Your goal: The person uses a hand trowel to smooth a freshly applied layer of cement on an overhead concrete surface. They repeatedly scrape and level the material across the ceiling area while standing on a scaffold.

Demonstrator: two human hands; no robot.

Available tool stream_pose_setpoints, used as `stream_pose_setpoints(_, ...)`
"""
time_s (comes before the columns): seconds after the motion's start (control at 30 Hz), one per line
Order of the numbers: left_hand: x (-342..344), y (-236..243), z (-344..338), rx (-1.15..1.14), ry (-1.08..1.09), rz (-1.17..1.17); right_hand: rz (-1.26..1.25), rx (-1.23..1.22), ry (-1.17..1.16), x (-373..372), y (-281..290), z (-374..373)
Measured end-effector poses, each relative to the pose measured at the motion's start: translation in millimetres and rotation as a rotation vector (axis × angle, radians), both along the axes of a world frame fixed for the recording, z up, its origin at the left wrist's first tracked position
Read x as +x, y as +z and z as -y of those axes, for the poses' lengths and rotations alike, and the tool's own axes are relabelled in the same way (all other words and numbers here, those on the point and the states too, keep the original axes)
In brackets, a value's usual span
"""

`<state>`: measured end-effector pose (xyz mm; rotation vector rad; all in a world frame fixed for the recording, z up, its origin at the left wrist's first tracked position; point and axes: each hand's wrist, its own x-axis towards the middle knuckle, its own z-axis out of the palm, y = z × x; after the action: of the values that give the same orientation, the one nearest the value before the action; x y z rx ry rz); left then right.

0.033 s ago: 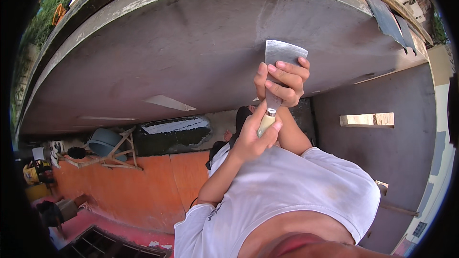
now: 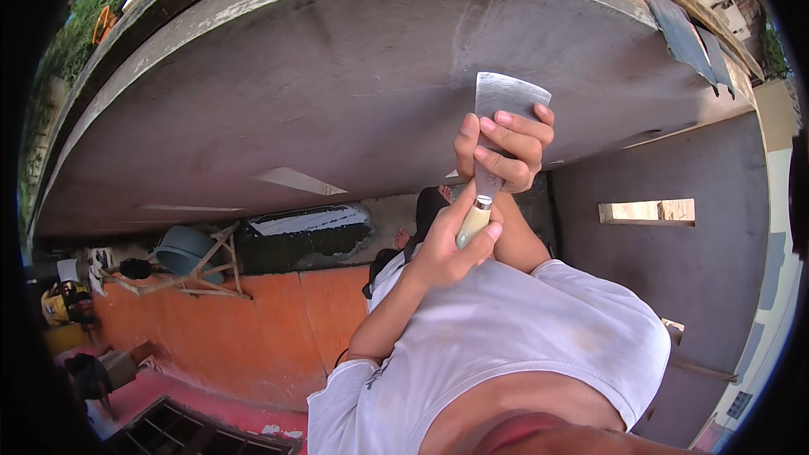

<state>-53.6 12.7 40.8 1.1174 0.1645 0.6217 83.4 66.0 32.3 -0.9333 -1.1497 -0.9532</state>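
A putty knife (image 2: 508, 94) with a wide, flared metal blade and a pale, green-tipped handle is held up in front of my chest, blade end away from me. My left hand (image 2: 448, 246) is closed round its handle, near the metal collar. Fingers of my right hand (image 2: 516, 150) wrap across the lower part of the blade and hide some of it. Beyond the blade edge stands a smooth grey plastered wall (image 2: 337, 76); whether the knife touches it I cannot tell, though it looks apart.
Slots pierce the grey wall, and a side wall (image 2: 657, 270) at right has an opening. To the left, a blue-grey tub (image 2: 187, 250) sits by a wooden stand (image 2: 221, 265) near an orange surface (image 2: 227, 320). Another person (image 2: 97, 375) is at the lower left.
The putty knife and both my hands have shifted slightly to the right and a little down. My grip on it looks the same.
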Motion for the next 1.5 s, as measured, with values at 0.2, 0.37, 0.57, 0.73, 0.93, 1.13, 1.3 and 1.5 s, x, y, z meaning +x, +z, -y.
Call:
stream_pose_setpoints(0.2, 8.6, 17.2, -9.4, -0.141, -0.044, 0.109, 0.01, 0.04, 0.035, 8.0, 15.2, -16.4)
stream_pose_setpoints(0.37, 13.3, 9.0, -17.4, -0.059, 0.062, 0.046, 0.055, 0.037, 0.007, 12.1, 9.8, -24.9)
stream_pose_setpoints(0.57, 19.4, 12.0, -23.2, 0.026, 0.112, 0.008, 0.09, 0.14, -0.005, 19.6, 13.8, -35.7)
stream_pose_setpoints(0.73, 19.9, 8.2, -22.7, 0.011, 0.122, 0.006, 0.069, 0.108, -0.007, 16.0, 11.3, -34.4)
stream_pose_setpoints(0.93, 18.0, 3.6, -21.6, -0.073, 0.046, 0.074, 0.113, 0.124, 0.003, 18.4, 11.8, -32.7)
stream_pose_setpoints(1.13, 21.4, 0.0, -21.1, -0.105, 0.028, 0.116, 0.093, 0.052, -0.001, 17.1, 9.0, -25.0)
stream_pose_setpoints(1.3, 20.2, 3.1, -24.9, -0.12, 0.02, 0.134, 0.119, 0.116, 0.011, 18.8, 17.0, -34.0)
stream_pose_setpoints(1.5, 20.5, 4.9, -17.2, -0.207, 0.048, 0.103, 0.123, 0.073, 0.051, 20.5, 12.2, -30.4)
